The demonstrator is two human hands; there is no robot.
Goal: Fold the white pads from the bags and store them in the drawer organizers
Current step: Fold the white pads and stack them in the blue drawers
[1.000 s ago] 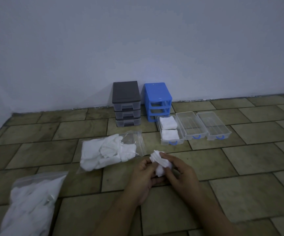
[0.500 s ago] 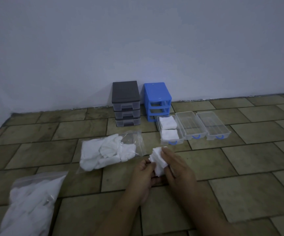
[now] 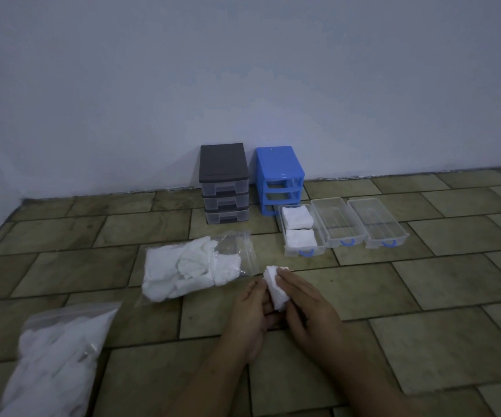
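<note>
— Since a second ago the crumpled pad (image 3: 276, 288) has been flattened into a neat fold, and the right hand (image 3: 309, 308) has slid over the top of it.

— How do the hands hold it?

— The left hand (image 3: 250, 311) cups it from below and the side, fingers curled round it. The right hand lies over it with fingers nearly straight, pressing the fold down; its thumb is hidden, so I cannot tell if it pinches.

— Where is the pad?

— Between both hands, just above the floor (image 3: 423, 341), near the open bag (image 3: 195, 269) of loose pads.

— Which step is this?

— Folding, near its end, I judge. Two folded pads (image 3: 298, 227) already lie in the left drawer (image 3: 303, 252), filling its bottom layer. The middle drawer (image 3: 338, 221) and right drawer (image 3: 377, 222) look bare. All three stand pulled out beside the blue organizer (image 3: 280, 176); the grey organizer (image 3: 224, 182) has its drawers in.

— And next?

— A last crease, then a reach forward and right to a drawer. The fold must stay pinched on the way, or the soft pad may spring open. A second bag (image 3: 50, 362) lies at the near left, full, so much is left.
</note>
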